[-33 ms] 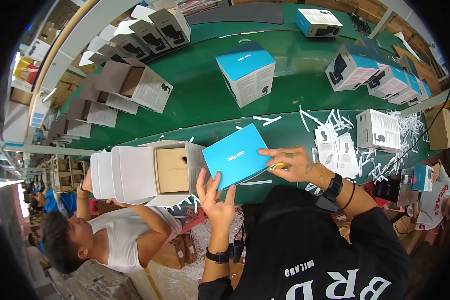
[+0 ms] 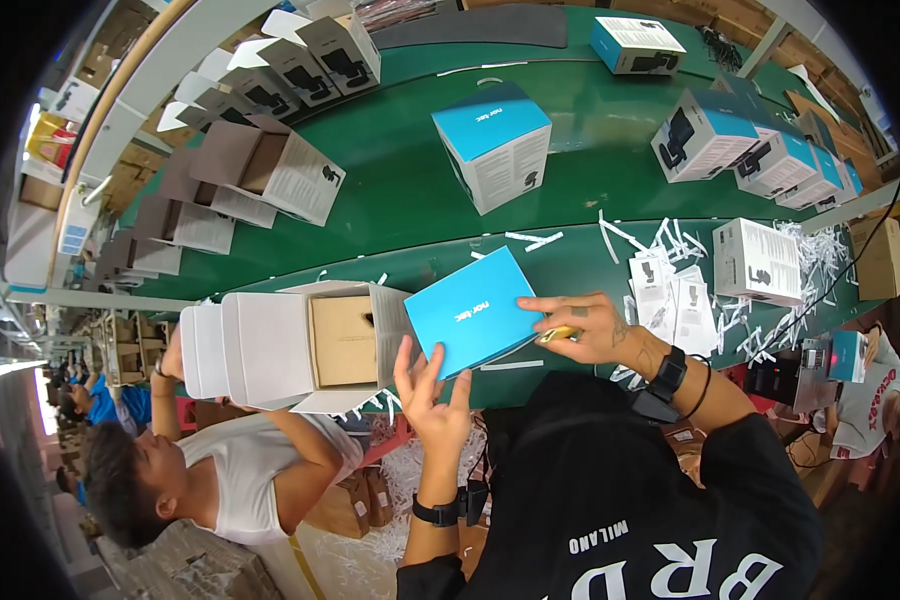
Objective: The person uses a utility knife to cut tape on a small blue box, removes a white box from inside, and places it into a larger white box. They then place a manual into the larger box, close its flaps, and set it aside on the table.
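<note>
A closed carton with a bright blue top (image 2: 473,308) is tilted at the near edge of the green bench, between my two hands. My left hand (image 2: 438,405) steadies its near left corner, with fingertips on the blue face and the fingers somewhat spread. At the right edge, my right hand (image 2: 582,325) grips the carton with the fingers on top. A small yellow tool (image 2: 558,334) is tucked in that same hand; its kind is unclear. Just left of the carton lies an open white box (image 2: 260,348), flaps out, with a brown cardboard insert (image 2: 345,340) inside.
Another blue-topped carton (image 2: 490,145) stands mid-bench. Rows of open boxes (image 2: 300,185) are at the left, closed cartons (image 2: 705,140) at the right. Paper strips, leaflets (image 2: 692,310) and a white box (image 2: 757,262) lie to my right. A co-worker (image 2: 240,465) sits at the left.
</note>
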Demonstrator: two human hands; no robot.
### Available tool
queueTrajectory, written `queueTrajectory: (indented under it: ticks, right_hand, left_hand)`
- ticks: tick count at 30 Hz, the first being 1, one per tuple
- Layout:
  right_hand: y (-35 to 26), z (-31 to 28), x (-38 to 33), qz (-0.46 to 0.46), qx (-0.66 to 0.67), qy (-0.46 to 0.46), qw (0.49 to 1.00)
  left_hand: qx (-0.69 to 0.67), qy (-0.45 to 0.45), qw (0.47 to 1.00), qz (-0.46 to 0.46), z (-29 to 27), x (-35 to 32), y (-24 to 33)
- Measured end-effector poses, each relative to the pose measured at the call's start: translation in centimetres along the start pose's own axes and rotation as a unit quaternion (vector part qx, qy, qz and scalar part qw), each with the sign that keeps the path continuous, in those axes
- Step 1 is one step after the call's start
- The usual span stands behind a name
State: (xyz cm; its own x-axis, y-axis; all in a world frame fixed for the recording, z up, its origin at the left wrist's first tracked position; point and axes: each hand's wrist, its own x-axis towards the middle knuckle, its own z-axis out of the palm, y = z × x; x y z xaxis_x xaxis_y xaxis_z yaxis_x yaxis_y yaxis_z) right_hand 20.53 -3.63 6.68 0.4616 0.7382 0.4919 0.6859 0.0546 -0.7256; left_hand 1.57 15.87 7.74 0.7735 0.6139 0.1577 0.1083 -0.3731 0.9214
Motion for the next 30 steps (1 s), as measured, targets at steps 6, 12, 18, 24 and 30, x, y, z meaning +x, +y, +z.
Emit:
queueTrajectory:
  ticks: [6,12,18,24,30]
  right_hand:
    - [0.4,0.4,-0.9,-0.048,-0.052,0.008,0.997]
    - [0.2,1.8,-0.7,-0.042,-0.091,0.018,0.995]
    - [2.5,2.8,-1.3,-0.109,-0.066,0.021,0.992]
    - [3.7,3.2,-0.5,-0.109,-0.025,0.049,0.993]
    - [4.1,1.6,0.5,-0.119,-0.047,0.002,0.992]
  left_hand:
    - [0.267,-0.076,0.933,0.228,-0.7,0.3,0.1]
    - [0.37,-0.146,0.888,0.231,1.2,2.2,1.5]
    - [0.45,-0.148,0.841,0.263,2.7,0.7,-0.6]
    - [0.457,-0.209,0.816,0.286,1.2,3.9,1.0]
    - [0.422,-0.235,0.852,0.203,0.8,9.2,3.2]
